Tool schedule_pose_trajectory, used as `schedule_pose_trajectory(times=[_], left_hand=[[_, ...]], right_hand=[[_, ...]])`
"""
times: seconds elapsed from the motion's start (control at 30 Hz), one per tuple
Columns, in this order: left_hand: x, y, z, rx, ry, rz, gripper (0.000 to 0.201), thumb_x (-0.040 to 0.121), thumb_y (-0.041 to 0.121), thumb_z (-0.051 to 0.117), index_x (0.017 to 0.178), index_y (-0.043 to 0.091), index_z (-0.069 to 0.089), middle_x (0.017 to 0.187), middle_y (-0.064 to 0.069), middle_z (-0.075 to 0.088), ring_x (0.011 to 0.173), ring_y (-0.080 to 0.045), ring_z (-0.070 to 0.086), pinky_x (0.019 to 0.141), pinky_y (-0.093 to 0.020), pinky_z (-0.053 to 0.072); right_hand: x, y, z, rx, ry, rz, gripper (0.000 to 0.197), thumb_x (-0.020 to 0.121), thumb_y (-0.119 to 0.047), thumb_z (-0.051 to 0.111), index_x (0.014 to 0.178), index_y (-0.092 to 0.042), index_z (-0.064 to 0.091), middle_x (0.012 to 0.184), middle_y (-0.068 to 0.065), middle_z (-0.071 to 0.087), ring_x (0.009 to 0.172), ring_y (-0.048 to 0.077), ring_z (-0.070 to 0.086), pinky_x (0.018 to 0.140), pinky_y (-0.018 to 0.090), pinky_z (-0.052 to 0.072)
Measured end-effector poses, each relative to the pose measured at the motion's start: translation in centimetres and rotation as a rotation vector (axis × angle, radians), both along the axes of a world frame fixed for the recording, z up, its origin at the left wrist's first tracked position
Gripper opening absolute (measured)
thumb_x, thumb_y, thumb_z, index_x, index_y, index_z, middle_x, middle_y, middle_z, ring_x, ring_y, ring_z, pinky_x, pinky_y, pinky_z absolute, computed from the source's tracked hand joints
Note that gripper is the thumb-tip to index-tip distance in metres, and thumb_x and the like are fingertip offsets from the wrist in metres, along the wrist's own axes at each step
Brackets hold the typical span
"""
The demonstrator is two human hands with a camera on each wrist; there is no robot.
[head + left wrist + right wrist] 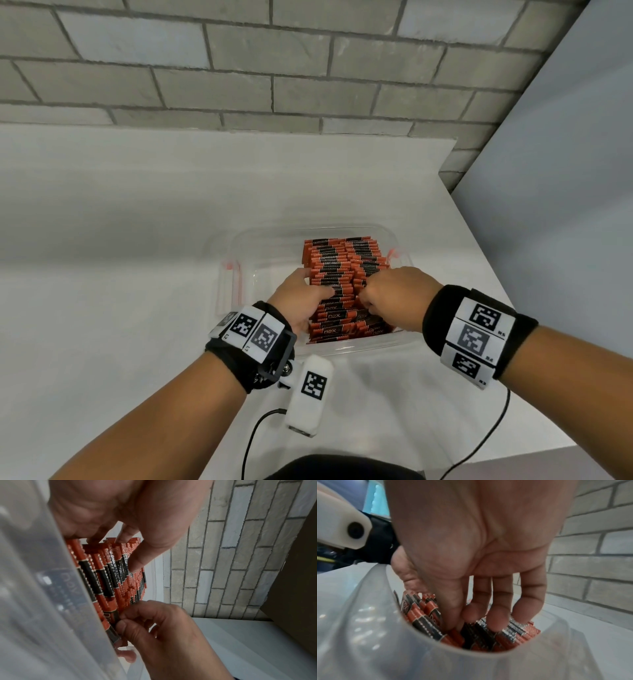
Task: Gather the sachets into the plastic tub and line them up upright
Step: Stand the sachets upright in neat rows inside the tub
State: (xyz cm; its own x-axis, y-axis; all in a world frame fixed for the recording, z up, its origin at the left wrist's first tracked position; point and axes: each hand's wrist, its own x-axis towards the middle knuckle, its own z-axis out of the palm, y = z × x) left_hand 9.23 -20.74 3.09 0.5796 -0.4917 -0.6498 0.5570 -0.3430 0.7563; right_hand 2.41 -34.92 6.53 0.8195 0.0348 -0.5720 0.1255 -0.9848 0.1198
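Sachets (342, 270), orange and black, are sitting inside the clear plastic tub (274, 236), packed on edge in what read as two adjacent rows filling its right portion; the left portion of the tub is showing bare plastic. No loose sachets are showing on the white tabletop (120, 222) in the head view, so gathering is judged complete or nearly so.

Left hand (301, 301) is bracing the left flank of the rows: fingers are lying fairly straight against the sachets, thumb resting on the top edges, so this grip is reading as open and pressing. Right hand (394, 294) is working at the near right end, its grip pinching a few sachets there between thumb and curled fingers (130, 623).

Remaining, by judgement: sachets nearest the front wall are leaning, printed faces partly showing, rather than standing true. Straightening these and squaring the rows is what is left.
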Motion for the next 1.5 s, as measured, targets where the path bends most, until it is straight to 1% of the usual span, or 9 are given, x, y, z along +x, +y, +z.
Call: schedule_pose_trajectory(times=[0.27, 0.4, 0.53, 0.7, 0.97, 1.07, 1.17, 1.3, 1.5], left_hand=[[0.0, -0.1, 0.1, -0.006, -0.011, 0.018, 0.028, 0.092, 0.003, 0.056, 0.111, 0.021, 0.046, 0.095, -0.005, 0.064, 0.077, -0.017, 0.062, 0.061, -0.033, 0.050], [-0.1, -0.2, 0.3, 0.006, -0.005, 0.025, 0.028, 0.092, 0.006, 0.057, 0.113, 0.021, 0.046, 0.095, -0.004, 0.063, 0.076, -0.015, 0.060, 0.057, -0.032, 0.048], [-0.2, -0.1, 0.5, 0.008, 0.000, 0.038, 0.029, 0.092, 0.011, 0.058, 0.118, 0.019, 0.046, 0.091, -0.001, 0.060, 0.073, -0.012, 0.057, 0.055, -0.029, 0.044], [-0.1, -0.1, 0.7, 0.005, 0.014, 0.021, 0.018, 0.095, 0.014, 0.054, 0.113, 0.016, 0.054, 0.092, -0.001, 0.063, 0.072, -0.013, 0.059, 0.051, -0.026, 0.044], [-0.1, -0.3, -0.3, 0.046, -0.024, -0.014, 0.021, 0.093, 0.007, 0.056, 0.087, 0.025, 0.048, 0.102, -0.007, 0.063, 0.089, -0.022, 0.060, 0.073, -0.036, 0.047], [0.0, -0.3, -0.4, 0.058, -0.027, -0.017, 0.016, 0.092, 0.008, 0.057, 0.099, 0.021, 0.050, 0.109, -0.009, 0.063, 0.096, -0.025, 0.059, 0.072, -0.036, 0.047], [0.0, -0.2, -0.6, 0.053, -0.018, -0.020, 0.020, 0.092, 0.009, 0.057, 0.108, 0.019, 0.049, 0.110, -0.009, 0.062, 0.089, -0.022, 0.060, 0.065, -0.033, 0.046], [0.2, -0.3, -0.4, 0.014, 0.042, -0.021, 0.027, 0.092, 0.011, 0.056, 0.119, 0.011, 0.055, 0.111, -0.011, 0.066, 0.095, -0.026, 0.064, 0.068, -0.035, 0.050], [0.0, -0.2, 0.2, -0.003, 0.050, -0.021, 0.026, 0.094, 0.019, 0.053, 0.119, 0.012, 0.057, 0.105, -0.005, 0.068, 0.079, -0.016, 0.064, 0.050, -0.023, 0.044]], right_hand=[[-0.5, 0.9, 0.0, -0.119, -0.034, 0.088, 0.026, 0.099, -0.015, 0.039, 0.109, -0.012, 0.064, 0.104, 0.005, 0.064, 0.095, 0.024, 0.059, 0.075, 0.033, 0.038], [-0.2, 1.7, 0.4, -0.148, -0.032, 0.110, 0.024, 0.099, -0.013, 0.041, 0.104, -0.010, 0.064, 0.100, 0.005, 0.064, 0.081, 0.021, 0.052, 0.073, 0.032, 0.037], [0.1, 1.0, 0.7, -0.022, 0.009, 0.011, 0.016, 0.096, -0.009, 0.046, 0.102, -0.010, 0.061, 0.084, 0.003, 0.054, 0.079, 0.021, 0.055, 0.069, 0.030, 0.042], [-0.8, 0.1, 0.0, 0.171, 0.012, -0.105, 0.022, 0.096, -0.016, 0.048, 0.112, -0.015, 0.063, 0.107, 0.002, 0.061, 0.095, 0.020, 0.059, 0.080, 0.026, 0.047], [-1.4, 0.3, 0.4, 0.183, 0.053, -0.107, 0.023, 0.097, -0.020, 0.046, 0.116, -0.016, 0.057, 0.109, 0.003, 0.062, 0.094, 0.021, 0.059, 0.076, 0.027, 0.045], [-1.1, 0.3, 0.5, 0.193, 0.090, -0.103, 0.025, 0.100, -0.024, 0.041, 0.115, -0.016, 0.059, 0.106, 0.002, 0.063, 0.089, 0.018, 0.057, 0.076, 0.026, 0.044], [-0.9, 0.1, 0.6, 0.230, 0.107, -0.122, 0.022, 0.101, -0.023, 0.038, 0.108, -0.016, 0.058, 0.101, 0.002, 0.062, 0.084, 0.017, 0.053, 0.069, 0.023, 0.041], [-1.0, 0.1, 0.6, 0.237, 0.166, -0.129, 0.032, 0.101, -0.023, 0.036, 0.127, -0.022, 0.055, 0.120, -0.002, 0.061, 0.103, 0.019, 0.056, 0.089, 0.029, 0.045], [-0.8, 0.9, 0.2, 0.089, 0.149, -0.034, 0.029, 0.101, -0.016, 0.037, 0.119, -0.016, 0.059, 0.112, 0.002, 0.064, 0.092, 0.020, 0.057, 0.075, 0.027, 0.041]])
